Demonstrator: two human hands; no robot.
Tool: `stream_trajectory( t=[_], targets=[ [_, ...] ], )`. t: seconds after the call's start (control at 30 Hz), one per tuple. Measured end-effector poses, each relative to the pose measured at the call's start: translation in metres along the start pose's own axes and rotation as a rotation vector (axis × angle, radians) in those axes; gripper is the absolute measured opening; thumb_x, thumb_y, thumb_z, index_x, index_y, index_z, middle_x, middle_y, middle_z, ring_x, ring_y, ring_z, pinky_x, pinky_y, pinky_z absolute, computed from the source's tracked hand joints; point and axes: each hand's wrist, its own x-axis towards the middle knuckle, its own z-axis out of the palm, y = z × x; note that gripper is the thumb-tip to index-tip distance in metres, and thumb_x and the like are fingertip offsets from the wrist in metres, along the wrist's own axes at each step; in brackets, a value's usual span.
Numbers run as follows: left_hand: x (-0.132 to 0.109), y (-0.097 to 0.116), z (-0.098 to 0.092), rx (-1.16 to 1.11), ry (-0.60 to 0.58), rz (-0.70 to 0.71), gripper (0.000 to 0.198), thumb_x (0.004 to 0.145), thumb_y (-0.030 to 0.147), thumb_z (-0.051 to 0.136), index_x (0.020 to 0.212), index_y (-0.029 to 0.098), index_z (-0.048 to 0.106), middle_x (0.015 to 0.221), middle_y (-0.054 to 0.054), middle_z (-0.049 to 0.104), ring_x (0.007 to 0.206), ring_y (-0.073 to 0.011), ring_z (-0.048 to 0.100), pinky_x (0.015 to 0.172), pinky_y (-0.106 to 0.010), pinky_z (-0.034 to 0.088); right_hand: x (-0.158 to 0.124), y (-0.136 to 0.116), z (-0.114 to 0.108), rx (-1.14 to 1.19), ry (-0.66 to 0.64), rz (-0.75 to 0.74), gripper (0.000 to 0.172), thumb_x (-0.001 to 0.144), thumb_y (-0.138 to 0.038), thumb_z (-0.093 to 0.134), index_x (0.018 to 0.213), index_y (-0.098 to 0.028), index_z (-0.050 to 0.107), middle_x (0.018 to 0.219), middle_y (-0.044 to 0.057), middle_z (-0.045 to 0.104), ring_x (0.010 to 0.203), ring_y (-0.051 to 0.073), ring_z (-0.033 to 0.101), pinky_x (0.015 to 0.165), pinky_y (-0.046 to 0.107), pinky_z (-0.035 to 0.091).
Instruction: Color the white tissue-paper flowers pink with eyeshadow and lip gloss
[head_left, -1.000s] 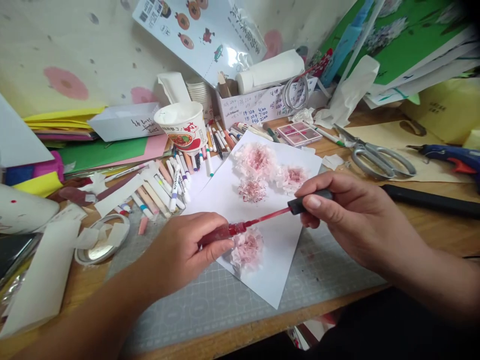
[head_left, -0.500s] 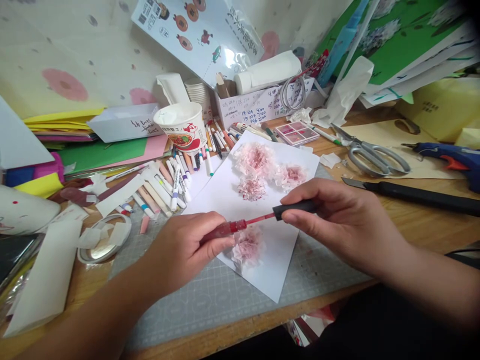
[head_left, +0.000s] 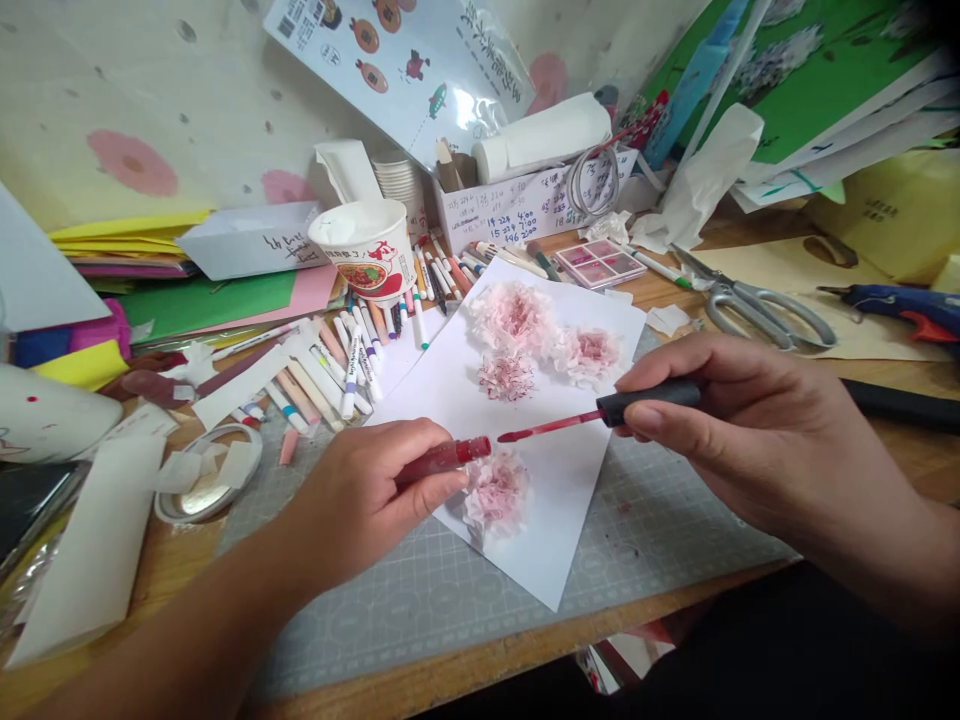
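Note:
My left hand (head_left: 375,495) is wrapped round a small red tube (head_left: 450,457), its open neck pointing right. Between thumb and fingers, my right hand (head_left: 720,430) pinches a black cap (head_left: 649,400) with a red-coated applicator (head_left: 555,428) sticking out to the left. The applicator's tip is just right of the tube's neck, apart from it. Beneath lies a white sheet (head_left: 555,540) bearing pink-and-white ruffled paper flowers: a large one (head_left: 514,318), one to its right (head_left: 589,352), a smaller red-edged one (head_left: 506,376), and one below the tube (head_left: 496,495).
A grey cutting mat (head_left: 375,620) lies under the sheet. Behind stand a paper cup (head_left: 364,255), scattered markers (head_left: 352,365) and a pink palette (head_left: 600,263). At the right are scissors (head_left: 765,310), a glue gun (head_left: 900,305) and a black-handled knife (head_left: 900,403); a tape roll (head_left: 210,475) lies left.
My right hand has moved right with the cap, and the applicator has come fully out of the tube. My left hand has barely moved.

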Motion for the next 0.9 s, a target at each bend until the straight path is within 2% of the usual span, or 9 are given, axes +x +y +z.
stream_trajectory(
  t=[0.1, 0.2, 0.3, 0.4, 0.53, 0.7, 0.9],
  targets=[
    [-0.001, 0.000, 0.001, -0.021, -0.001, 0.009, 0.022, 0.095, 0.035, 0.055, 0.080, 0.019, 0.061, 0.059, 0.007, 0.052, 0.050, -0.0085, 0.047, 0.050, -0.021, 0.033, -0.001, -0.002, 0.003, -0.081, -0.055, -0.010, 0.014, 0.070, -0.027, 0.084, 0.078, -0.026, 0.072, 0.074, -0.001, 0.069, 0.065, 0.013, 0.061, 0.058, 0.025, 0.050],
    [-0.001, -0.002, 0.002, 0.019, 0.011, -0.034, 0.024, 0.094, 0.037, 0.055, 0.079, 0.019, 0.062, 0.056, 0.007, 0.051, 0.047, -0.0086, 0.045, 0.049, -0.022, 0.032, -0.002, 0.001, 0.002, -0.063, -0.024, -0.013, 0.013, 0.072, -0.027, 0.083, 0.079, -0.028, 0.071, 0.078, -0.003, 0.068, 0.069, 0.013, 0.061, 0.065, 0.025, 0.051],
    [0.002, -0.008, 0.004, 0.116, 0.033, -0.220, 0.029, 0.090, 0.043, 0.054, 0.073, 0.021, 0.060, 0.050, 0.007, 0.045, 0.043, -0.0099, 0.042, 0.044, -0.024, 0.027, -0.003, 0.007, -0.004, 0.021, -0.007, 0.048, 0.013, 0.075, -0.029, 0.081, 0.081, -0.030, 0.070, 0.085, -0.003, 0.065, 0.076, 0.013, 0.061, 0.073, 0.026, 0.052],
    [0.005, -0.013, 0.005, 0.152, 0.021, -0.358, 0.032, 0.088, 0.048, 0.051, 0.068, 0.023, 0.056, 0.046, 0.007, 0.041, 0.041, -0.0113, 0.041, 0.044, -0.025, 0.024, -0.006, 0.012, -0.008, -0.018, -0.110, 0.127, 0.014, 0.076, -0.028, 0.080, 0.084, -0.029, 0.069, 0.082, -0.003, 0.065, 0.072, 0.013, 0.061, 0.064, 0.024, 0.051],
    [0.006, -0.013, 0.007, 0.150, -0.001, -0.373, 0.031, 0.086, 0.048, 0.050, 0.069, 0.023, 0.056, 0.045, 0.007, 0.041, 0.041, -0.0116, 0.040, 0.044, -0.026, 0.025, -0.008, 0.015, -0.006, -0.115, -0.191, 0.165, 0.013, 0.076, -0.030, 0.079, 0.082, -0.025, 0.069, 0.075, -0.002, 0.067, 0.060, 0.011, 0.059, 0.052, 0.022, 0.048],
    [0.006, -0.011, 0.007, 0.178, -0.032, -0.398, 0.032, 0.086, 0.049, 0.049, 0.069, 0.023, 0.057, 0.046, 0.007, 0.043, 0.042, -0.0116, 0.042, 0.045, -0.025, 0.026, -0.003, 0.019, 0.005, -0.143, -0.228, 0.189, 0.017, 0.076, -0.035, 0.079, 0.083, -0.023, 0.068, 0.073, -0.001, 0.068, 0.056, 0.011, 0.057, 0.051, 0.023, 0.047],
    [0.006, -0.013, 0.006, 0.178, -0.066, -0.452, 0.033, 0.084, 0.051, 0.048, 0.069, 0.023, 0.056, 0.047, 0.006, 0.044, 0.044, -0.0122, 0.043, 0.047, -0.026, 0.027, 0.001, 0.019, 0.010, -0.121, -0.201, 0.165, 0.020, 0.076, -0.039, 0.077, 0.080, -0.022, 0.067, 0.070, 0.000, 0.065, 0.060, 0.012, 0.054, 0.052, 0.024, 0.043]
  ],
)
